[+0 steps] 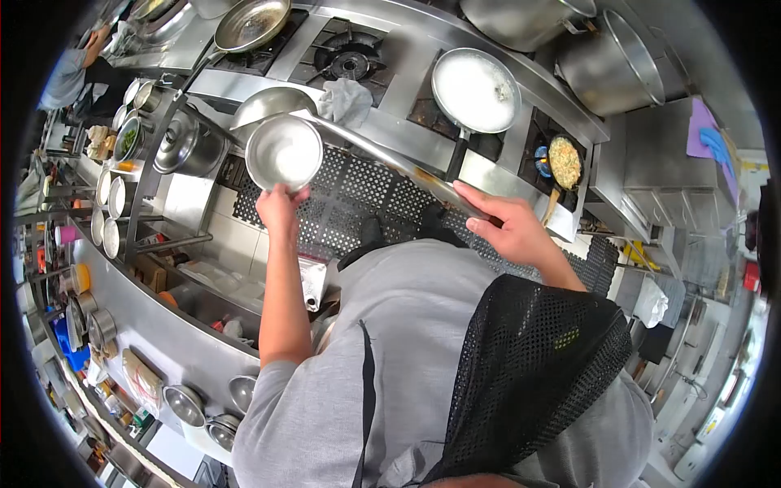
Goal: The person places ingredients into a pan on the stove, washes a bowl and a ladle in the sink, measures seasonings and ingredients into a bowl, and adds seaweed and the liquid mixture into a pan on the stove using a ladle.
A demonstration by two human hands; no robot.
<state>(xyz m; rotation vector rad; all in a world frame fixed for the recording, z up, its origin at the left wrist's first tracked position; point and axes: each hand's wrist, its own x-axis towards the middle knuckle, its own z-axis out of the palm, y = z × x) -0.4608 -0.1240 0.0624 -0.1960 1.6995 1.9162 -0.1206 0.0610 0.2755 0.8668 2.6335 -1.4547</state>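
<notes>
My left hand (280, 207) grips the near rim of a round metal bowl (285, 153), its fingers closed on the edge. Inside, the bowl looks pale and shiny; whether it holds anything is unclear. Just behind it, partly covered, is a shallow metal pan (264, 104). A long metal handle (390, 157) slants from this pan to my right hand (514, 232), whose thumb and fingers close around the handle's end. Beyond that handle, a frying pan (439, 85) with white contents sits on the stove. Farther right, a dark pan (579, 149) holds a yellowish omelette-like food (565, 163).
A grey cloth (345, 102) lies beside a gas burner (350, 63). Large stockpots (614, 65) stand at the back right. To the left are a lidded pot (185, 142) and a steel counter (175, 305). Black perforated matting (350, 199) covers the floor. Another person (69, 77) is at far left.
</notes>
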